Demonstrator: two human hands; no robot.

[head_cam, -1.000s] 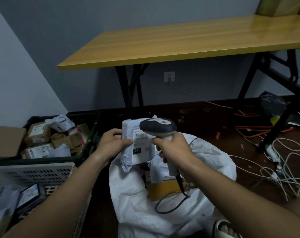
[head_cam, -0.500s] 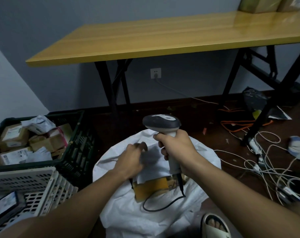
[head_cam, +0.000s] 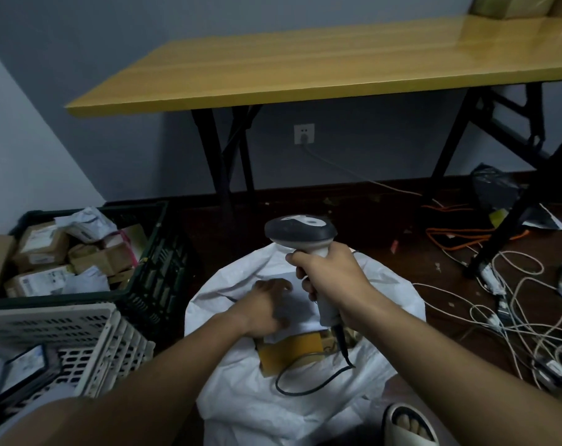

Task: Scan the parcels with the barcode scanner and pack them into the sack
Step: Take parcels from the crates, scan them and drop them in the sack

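Note:
My right hand [head_cam: 332,278] grips the handle of the grey and white barcode scanner [head_cam: 300,233], held upright over the white sack [head_cam: 305,410]; the scanner's black cable loops down onto the sack. My left hand [head_cam: 265,307] reaches into the sack's open mouth and rests palm down on a white soft parcel [head_cam: 300,305]; the hand is blurred. A yellow-brown parcel [head_cam: 289,352] lies just below it inside the sack. More parcels [head_cam: 41,252], brown boxes and white bags, fill a dark green crate [head_cam: 151,252] at the left.
A white slotted crate [head_cam: 64,333] with a phone [head_cam: 25,365] on it stands at the lower left. A yellow table [head_cam: 305,69] on black legs spans the back. Tangled cables [head_cam: 514,317] cover the floor at the right. A sandalled foot [head_cam: 408,426] is beside the sack.
My left hand carried the white parcel from in front of the scanner down into the sack and now rests on it. The scanner has stayed upright in my right hand.

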